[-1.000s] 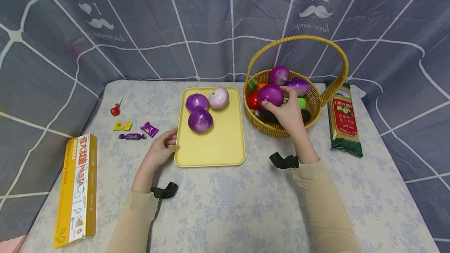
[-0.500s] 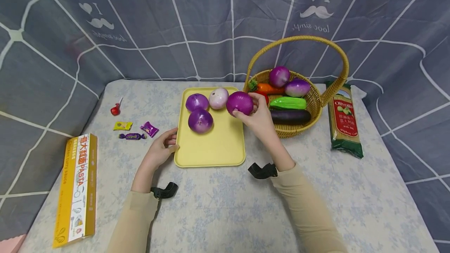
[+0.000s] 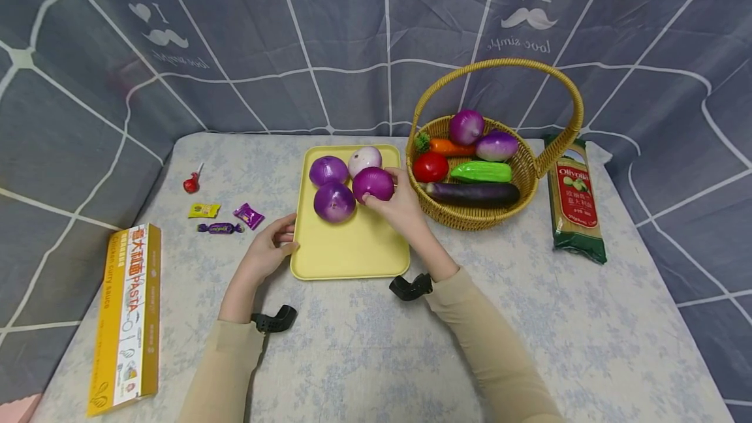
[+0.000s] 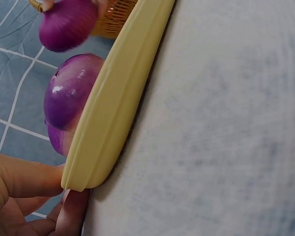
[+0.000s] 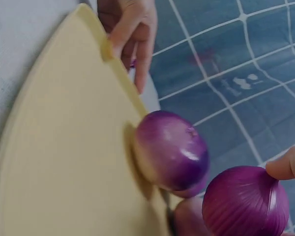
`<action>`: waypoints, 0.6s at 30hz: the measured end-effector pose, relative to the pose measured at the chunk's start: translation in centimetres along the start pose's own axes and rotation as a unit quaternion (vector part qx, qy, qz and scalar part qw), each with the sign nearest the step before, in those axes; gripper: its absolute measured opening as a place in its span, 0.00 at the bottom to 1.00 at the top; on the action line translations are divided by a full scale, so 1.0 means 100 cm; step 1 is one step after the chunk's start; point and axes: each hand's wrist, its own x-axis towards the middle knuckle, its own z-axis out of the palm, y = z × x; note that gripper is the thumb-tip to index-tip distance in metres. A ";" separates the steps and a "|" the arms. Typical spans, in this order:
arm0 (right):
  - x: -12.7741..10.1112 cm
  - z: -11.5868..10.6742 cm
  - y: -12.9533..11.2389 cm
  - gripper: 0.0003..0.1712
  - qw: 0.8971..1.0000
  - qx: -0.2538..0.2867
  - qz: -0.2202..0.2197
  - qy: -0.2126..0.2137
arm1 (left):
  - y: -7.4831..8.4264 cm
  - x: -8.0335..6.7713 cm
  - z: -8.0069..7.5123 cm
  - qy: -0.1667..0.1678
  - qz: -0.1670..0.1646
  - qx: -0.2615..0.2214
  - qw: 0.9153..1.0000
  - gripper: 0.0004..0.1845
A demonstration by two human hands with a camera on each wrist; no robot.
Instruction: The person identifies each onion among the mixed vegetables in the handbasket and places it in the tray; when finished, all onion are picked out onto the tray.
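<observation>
A purple onion (image 3: pixel 373 183) is gripped by my right hand (image 3: pixel 402 202) over the right half of the yellow tray (image 3: pixel 352 253). In the right wrist view this onion (image 5: pixel 246 201) hangs apart from the tray's surface, the thumb at its top. Two more purple onions, one at the back (image 3: pixel 328 171) and one in front (image 3: pixel 334 202), lie on the tray beside a pale, whitish onion (image 3: pixel 365 160). My left hand (image 3: pixel 271 247) pinches the tray's left edge; the left wrist view has the thumb on the rim (image 4: pixel 71 183) and fingers beneath.
Right of the tray stands a tall-handled wicker basket (image 3: pixel 470 219) with a tomato (image 3: pixel 431 167), carrot (image 3: pixel 451 148), green vegetable (image 3: pixel 482 172), eggplant (image 3: pixel 476 194) and purple vegetables. A spaghetti bag (image 3: pixel 577 198) lies farther right. Wrapped candies (image 3: pixel 220 228), a lollipop (image 3: pixel 191 183) and a pasta box (image 3: pixel 126 318) lie left.
My right hand has carried the purple onion leftward from over the basket to over the tray, uncovering the vegetables in the basket. The left hand has stayed at the tray's edge.
</observation>
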 end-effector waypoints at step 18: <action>0.010 0.019 0.020 0.42 0.997 -0.068 0.020 0.018 | -0.001 0.000 0.000 0.002 0.009 -0.001 1.000 0.33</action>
